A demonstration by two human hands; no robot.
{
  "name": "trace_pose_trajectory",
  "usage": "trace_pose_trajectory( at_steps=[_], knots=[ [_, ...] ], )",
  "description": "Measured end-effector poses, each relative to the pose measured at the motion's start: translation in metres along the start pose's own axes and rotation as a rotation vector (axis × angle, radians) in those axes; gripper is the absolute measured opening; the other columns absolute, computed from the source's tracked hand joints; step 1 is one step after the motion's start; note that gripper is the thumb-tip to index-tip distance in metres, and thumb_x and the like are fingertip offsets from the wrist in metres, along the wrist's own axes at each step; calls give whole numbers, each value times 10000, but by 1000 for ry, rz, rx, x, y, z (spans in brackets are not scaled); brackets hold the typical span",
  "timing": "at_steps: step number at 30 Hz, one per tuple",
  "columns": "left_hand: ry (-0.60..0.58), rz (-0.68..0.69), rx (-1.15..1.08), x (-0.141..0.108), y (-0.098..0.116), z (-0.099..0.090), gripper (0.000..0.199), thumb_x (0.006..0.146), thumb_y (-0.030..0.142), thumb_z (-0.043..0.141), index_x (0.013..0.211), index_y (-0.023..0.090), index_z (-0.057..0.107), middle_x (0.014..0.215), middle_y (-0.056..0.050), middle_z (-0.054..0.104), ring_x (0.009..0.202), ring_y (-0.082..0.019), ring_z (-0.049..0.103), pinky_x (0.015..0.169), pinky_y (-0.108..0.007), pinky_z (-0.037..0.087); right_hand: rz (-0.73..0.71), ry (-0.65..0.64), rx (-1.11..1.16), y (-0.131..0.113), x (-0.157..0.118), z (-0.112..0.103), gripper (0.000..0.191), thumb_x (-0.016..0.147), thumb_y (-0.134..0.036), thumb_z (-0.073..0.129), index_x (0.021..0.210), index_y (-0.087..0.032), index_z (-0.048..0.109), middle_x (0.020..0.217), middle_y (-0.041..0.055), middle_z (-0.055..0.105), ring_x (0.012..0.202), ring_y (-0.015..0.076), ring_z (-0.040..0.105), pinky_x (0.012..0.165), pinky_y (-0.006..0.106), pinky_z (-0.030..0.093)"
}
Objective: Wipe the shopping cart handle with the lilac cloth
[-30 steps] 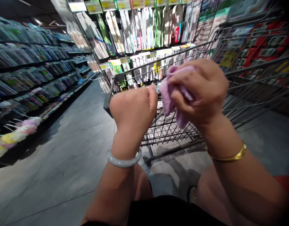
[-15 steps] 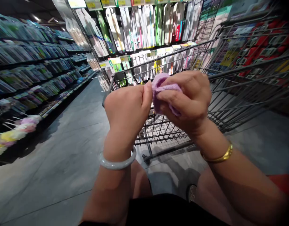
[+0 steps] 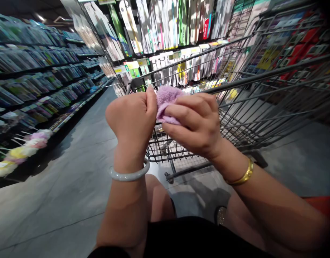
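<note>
My right hand (image 3: 195, 123) is closed on a small, fuzzy purple cloth (image 3: 169, 96), its fingers pinching a fold at the lower edge. The cloth lies bunched between both hands and touches the thumb side of my left hand (image 3: 130, 114). That left hand is curled into a fist with its back toward me and the thumb pointing up. Whatever sits inside the fist is hidden from view. Behind both hands stands a dark wire shopping cart (image 3: 178, 156).
A rack of packaged toothbrushes (image 3: 167, 25) hangs beyond the cart. Long shelves of packets (image 3: 41, 57) line the left aisle, with pastel puffs on sticks (image 3: 22, 152) low down. Red items (image 3: 296, 50) hang at the right. Grey floor (image 3: 65, 193) extends on the left.
Both hands and the cloth have shifted left in view. My right fingers have changed their hold, and more of the cloth's fuzzy face shows above them. My left fist stays closed.
</note>
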State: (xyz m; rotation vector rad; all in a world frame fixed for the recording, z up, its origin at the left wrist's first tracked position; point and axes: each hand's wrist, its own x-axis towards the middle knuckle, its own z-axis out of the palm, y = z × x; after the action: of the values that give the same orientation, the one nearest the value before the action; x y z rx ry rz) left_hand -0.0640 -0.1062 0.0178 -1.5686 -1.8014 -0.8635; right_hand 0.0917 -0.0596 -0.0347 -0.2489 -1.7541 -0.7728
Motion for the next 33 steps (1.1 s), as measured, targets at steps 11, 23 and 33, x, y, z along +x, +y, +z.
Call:
trace_pose_trajectory(
  at_steps=[11,23,33],
  knots=[
    [17,-10,-70,0,2,2,586,1008,480,345,537,214,569,512,-40,525,538,-166,481,576,-361,151,128,76,78,-6,5,-4,115,810,-257,697,915,-294,668,1064,-50,680,1057,165,607,913,365,488],
    [29,4,-41,0,1,4,594,1017,465,345,529,200,555,489,-35,487,527,-153,454,568,-351,141,241,124,105,25,6,-27,128,758,-210,694,886,-204,683,1021,46,683,992,203,635,892,414,511],
    [25,-5,10,0,1,4,583,1014,466,348,555,202,590,491,-24,478,500,-144,395,570,-351,125,57,79,62,15,3,-23,166,776,-272,724,929,-273,660,1037,-28,697,962,164,648,851,362,532]
  ],
)
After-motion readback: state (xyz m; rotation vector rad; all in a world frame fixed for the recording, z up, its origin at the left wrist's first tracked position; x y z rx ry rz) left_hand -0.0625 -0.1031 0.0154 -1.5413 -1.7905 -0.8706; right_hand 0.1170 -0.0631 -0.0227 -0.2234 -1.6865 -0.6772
